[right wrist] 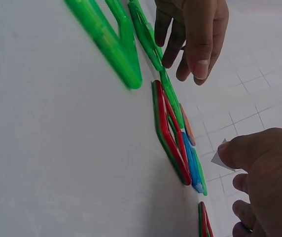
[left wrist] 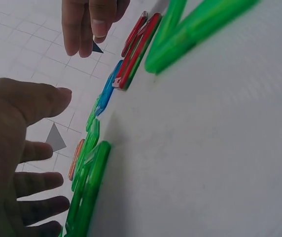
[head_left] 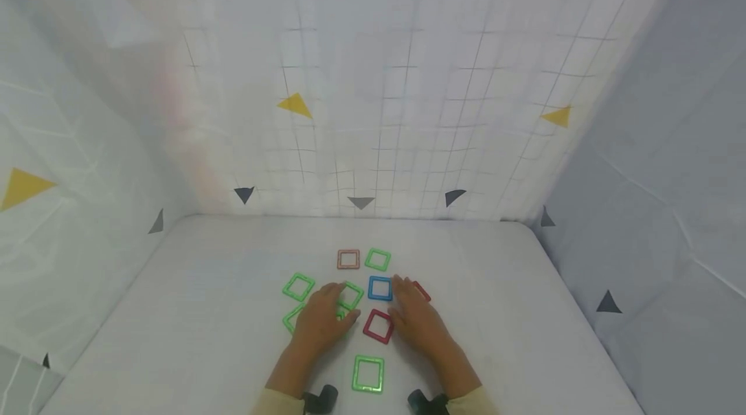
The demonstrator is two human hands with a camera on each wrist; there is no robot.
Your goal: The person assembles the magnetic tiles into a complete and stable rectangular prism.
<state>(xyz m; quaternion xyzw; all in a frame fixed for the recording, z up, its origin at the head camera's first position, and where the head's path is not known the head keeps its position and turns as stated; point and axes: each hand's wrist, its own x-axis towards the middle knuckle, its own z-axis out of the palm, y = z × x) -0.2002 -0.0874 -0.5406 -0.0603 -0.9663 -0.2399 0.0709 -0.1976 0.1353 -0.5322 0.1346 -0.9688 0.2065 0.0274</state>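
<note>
Both hands are empty, their fingers loosely extended over flat square plastic frames on the white table. My left hand (head_left: 319, 321) is above the left group, partly covering a green frame (head_left: 357, 300) and another green frame (head_left: 293, 311). Close to my right hand (head_left: 418, 319) are a blue frame (head_left: 380, 298) and a red frame (head_left: 375, 337). Another red frame (head_left: 422, 291) is partly hidden behind its fingers. In the left wrist view, the left hand (left wrist: 22, 143) shows its thumb apart from the fingers. The right wrist view shows the right hand (right wrist: 269, 173) apart from the frames.
An orange frame (head_left: 348, 267) and a green frame (head_left: 375, 269) lie farther back. One more green frame (head_left: 292, 296) sits at the left, and another green frame (head_left: 355, 374) lies between the forearms. White sheets with triangle marks (head_left: 361, 202) enclose the table (head_left: 513, 337).
</note>
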